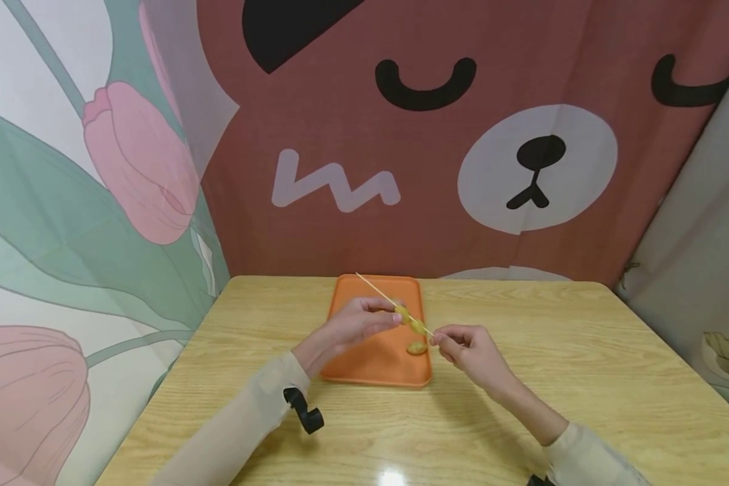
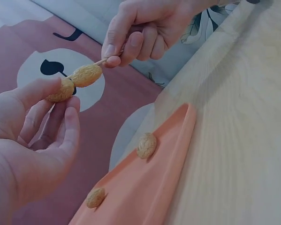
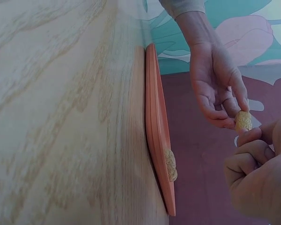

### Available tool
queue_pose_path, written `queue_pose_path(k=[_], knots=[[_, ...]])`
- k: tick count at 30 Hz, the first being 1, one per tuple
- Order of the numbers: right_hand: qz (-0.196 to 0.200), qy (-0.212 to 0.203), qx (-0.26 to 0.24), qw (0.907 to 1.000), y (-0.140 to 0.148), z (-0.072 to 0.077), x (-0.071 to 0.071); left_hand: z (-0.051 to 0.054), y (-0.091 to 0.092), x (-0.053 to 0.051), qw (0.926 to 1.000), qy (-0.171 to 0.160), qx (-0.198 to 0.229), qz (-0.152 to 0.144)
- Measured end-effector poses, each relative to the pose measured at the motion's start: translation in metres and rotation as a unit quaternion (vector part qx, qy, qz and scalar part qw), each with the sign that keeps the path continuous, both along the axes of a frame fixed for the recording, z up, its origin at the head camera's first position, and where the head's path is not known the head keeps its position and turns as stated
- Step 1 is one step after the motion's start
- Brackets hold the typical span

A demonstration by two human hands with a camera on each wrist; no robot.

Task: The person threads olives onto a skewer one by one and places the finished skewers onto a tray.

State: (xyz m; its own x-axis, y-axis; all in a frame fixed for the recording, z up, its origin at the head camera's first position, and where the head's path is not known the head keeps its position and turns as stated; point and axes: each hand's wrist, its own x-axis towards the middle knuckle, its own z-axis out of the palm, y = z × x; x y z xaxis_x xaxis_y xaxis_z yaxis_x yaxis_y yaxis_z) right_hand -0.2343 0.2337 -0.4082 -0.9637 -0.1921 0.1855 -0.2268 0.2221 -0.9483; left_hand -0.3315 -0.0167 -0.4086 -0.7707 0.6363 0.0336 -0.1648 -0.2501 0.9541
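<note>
A thin skewer [image 1: 373, 289] slants over the orange tray, with two yellow-brown, wrinkled, oval pieces on it. My left hand [image 1: 354, 325] [image 2: 34, 140] pinches one piece [image 2: 62, 91] between thumb and fingers. The other piece [image 1: 418, 327] [image 2: 87, 75] is beside it, nearer my right hand. My right hand [image 1: 478, 356] [image 2: 147, 30] pinches the skewer's near end with thumb and forefinger, the other fingers curled. In the right wrist view my left hand [image 3: 214, 84] holds a piece [image 3: 243, 121] close to my right hand [image 3: 262, 168].
Two loose oval pieces [image 2: 147, 145] [image 2: 95, 198] lie on the orange tray [image 1: 370, 368] [image 2: 175, 164], one near its right edge. The tray lies on a wooden table [image 1: 522, 324], and a printed curtain [image 1: 340, 243] hangs behind. A black strap clip [image 1: 304, 410] is at my left sleeve.
</note>
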Motion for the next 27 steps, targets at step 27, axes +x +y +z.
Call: queue_pose_path(k=[27], knots=[[-0.105,0.012,-0.017,0.9943,0.021,0.002,-0.013,-0.021,0.012,-0.008,0.9932,0.058,-0.101,0.001]])
